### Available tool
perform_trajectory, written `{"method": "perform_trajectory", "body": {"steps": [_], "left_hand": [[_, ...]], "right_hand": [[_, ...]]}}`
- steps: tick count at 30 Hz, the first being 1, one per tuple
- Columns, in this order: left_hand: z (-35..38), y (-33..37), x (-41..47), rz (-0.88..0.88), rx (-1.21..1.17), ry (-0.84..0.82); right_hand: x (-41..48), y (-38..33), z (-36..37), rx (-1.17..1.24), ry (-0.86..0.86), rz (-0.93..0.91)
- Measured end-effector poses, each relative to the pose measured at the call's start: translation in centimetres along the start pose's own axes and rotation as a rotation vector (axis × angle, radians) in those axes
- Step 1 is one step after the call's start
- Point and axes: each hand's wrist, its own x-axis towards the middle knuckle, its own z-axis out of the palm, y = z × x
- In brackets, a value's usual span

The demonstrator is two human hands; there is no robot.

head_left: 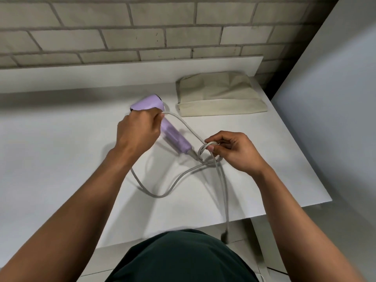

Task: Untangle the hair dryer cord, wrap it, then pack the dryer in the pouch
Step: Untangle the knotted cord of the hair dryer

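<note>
Here, my left grip (pixel 138 131) is curled round the lilac hair dryer (pixel 175 137) where barrel meets handle, and a strand of the grey cord (pixel 160 195) emerges at its fingers. My right grip (pixel 234 151) pinches a small loop of that cord between thumb and fingers, just beside the handle's cord end, where several strands cross in a tangle. The dryer is over the middle of the white tabletop (pixel 61 149), barrel toward the far edge and handle slanting toward the near right; I cannot tell whether it rests on the surface or is held just above it. A slack bight of cord lies toward the near edge, and another strand drops over that edge and hangs below it. The beige pouch (pixel 219 96) lies flat by the far right corner, apart from the dryer. A brick wall (pixel 101 27) stands behind the far edge.
</note>
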Motion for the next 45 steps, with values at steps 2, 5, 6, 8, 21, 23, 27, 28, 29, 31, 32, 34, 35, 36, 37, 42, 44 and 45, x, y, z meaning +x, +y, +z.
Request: {"method": "perform_trajectory", "body": {"steps": [2,5,6,8,21,23,27,28,29,31,32,34,35,36,37,42,44,45], "left_hand": [[0.3,-0.5,-0.1,-0.010,0.016,-0.083],[0.3,0.6,-0.3,-0.007,-0.055,-0.073],[0.2,1.0,-0.1,-0.009,-0.059,-0.047],[-0.5,1.8,0.3,0.008,-0.061,-0.029],[0.8,5.6,1.0,0.394,0.119,-0.192],[1.0,5.8,0.9,0.260,-0.009,-0.056],[0.3,5.2,1.5,0.077,-0.144,0.038],[0.3,5.0,1.5,0.060,-0.128,0.025],[0.4,4.8,1.6,0.048,-0.107,0.008],[0.4,4.5,1.7,0.081,-0.113,-0.016],[0.2,4.3,1.8,0.151,-0.127,-0.029],[-0.2,4.2,2.1,0.397,-0.058,-0.121],[-0.4,4.5,2.1,0.498,0.007,-0.185],[-0.6,5.0,2.1,0.555,0.073,-0.255],[-0.6,5.4,2.0,0.565,0.124,-0.326],[-0.5,5.4,2.2,0.436,0.132,-0.238],[-0.5,4.6,2.5,0.329,0.034,-0.114],[-0.6,4.4,2.4,0.264,-0.052,-0.082]], "right_hand": [[-0.2,0.0,0.1,0.014,-0.005,0.010],[0.1,-0.4,0.6,0.072,-0.003,0.026],[0.2,-0.6,0.7,0.088,0.003,0.028],[0.3,-0.8,0.8,0.104,0.004,0.031],[1.0,-2.2,0.2,0.237,0.137,0.013],[1.0,-2.3,0.3,0.255,0.142,0.051],[0.7,-1.9,0.7,0.251,0.125,0.095],[0.7,-1.9,0.8,0.251,0.130,0.095],[0.7,-1.9,0.7,0.247,0.134,0.092],[0.7,-1.9,0.6,0.228,0.122,0.084],[0.7,-1.8,0.6,0.213,0.105,0.077],[0.6,-1.7,0.6,0.191,0.072,0.059],[0.6,-1.7,0.7,0.187,0.063,0.048],[0.6,-1.7,0.7,0.189,0.063,0.038],[0.6,-1.8,0.7,0.190,0.070,0.031],[0.2,-1.3,0.7,0.239,0.122,0.054],[0.0,-0.8,0.9,0.262,0.135,0.066],[0.0,-0.7,1.1,0.269,0.136,0.070]]}}
